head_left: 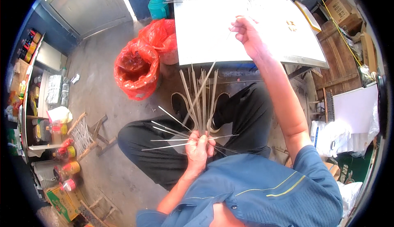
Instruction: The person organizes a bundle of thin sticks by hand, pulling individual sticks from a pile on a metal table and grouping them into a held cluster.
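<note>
Fingers (193, 139) of the left hand (198, 151) wrap a fanned bundle of thin, straight, pale sticks (204, 112) between the dark-trousered knees (137, 136). Farther off and to the right, the right hand (248, 34), raised over a glossy white-topped table (205, 40), pinches one long, slender pale stick (211, 70), its far end hard to make out in the glare.

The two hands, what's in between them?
In the head view, thin sticks rise from the left hand, and a pale stick slants toward the right hand. The white table's near edge lies between them too.
</note>
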A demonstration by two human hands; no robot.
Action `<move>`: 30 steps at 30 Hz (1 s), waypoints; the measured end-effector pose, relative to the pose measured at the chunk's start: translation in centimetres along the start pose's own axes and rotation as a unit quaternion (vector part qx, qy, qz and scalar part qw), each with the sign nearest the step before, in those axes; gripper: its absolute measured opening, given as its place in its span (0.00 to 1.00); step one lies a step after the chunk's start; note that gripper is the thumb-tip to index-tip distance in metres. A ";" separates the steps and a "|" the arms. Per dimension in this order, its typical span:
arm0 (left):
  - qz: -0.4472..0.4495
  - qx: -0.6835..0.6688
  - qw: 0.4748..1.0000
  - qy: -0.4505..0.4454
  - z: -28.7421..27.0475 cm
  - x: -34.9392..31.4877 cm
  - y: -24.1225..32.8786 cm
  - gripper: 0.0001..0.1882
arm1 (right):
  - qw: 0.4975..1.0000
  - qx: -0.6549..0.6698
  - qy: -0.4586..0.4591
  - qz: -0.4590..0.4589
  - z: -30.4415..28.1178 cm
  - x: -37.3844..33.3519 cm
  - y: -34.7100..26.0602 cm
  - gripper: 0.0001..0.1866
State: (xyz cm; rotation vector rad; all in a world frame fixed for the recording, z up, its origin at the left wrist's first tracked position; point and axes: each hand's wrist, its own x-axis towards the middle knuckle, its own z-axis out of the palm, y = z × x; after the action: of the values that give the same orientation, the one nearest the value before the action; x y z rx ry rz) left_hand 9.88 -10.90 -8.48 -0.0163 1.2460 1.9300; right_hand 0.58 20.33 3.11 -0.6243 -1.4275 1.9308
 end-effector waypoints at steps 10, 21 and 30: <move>0.007 0.007 1.000 0.014 -0.4 0.2 -0.3 0.05 | 0.948 0.018 0.111 -0.299 -0.4 3.6 -5.1 0.04; -0.024 -0.006 0.999 0.025 -0.5 0.9 0.2 0.05 | 0.722 -0.391 -0.004 -0.571 2.0 7.9 2.6 0.06; -0.019 0.002 1.000 0.017 -0.8 1.4 0.4 0.05 | 0.714 -0.542 -0.085 -0.434 2.1 6.8 5.5 0.10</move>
State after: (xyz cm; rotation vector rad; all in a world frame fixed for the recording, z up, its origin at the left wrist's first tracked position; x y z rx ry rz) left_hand 8.38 -10.71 -9.21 -0.0703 1.2631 1.9023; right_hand -6.70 22.88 -1.51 -0.1204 -2.3499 0.2819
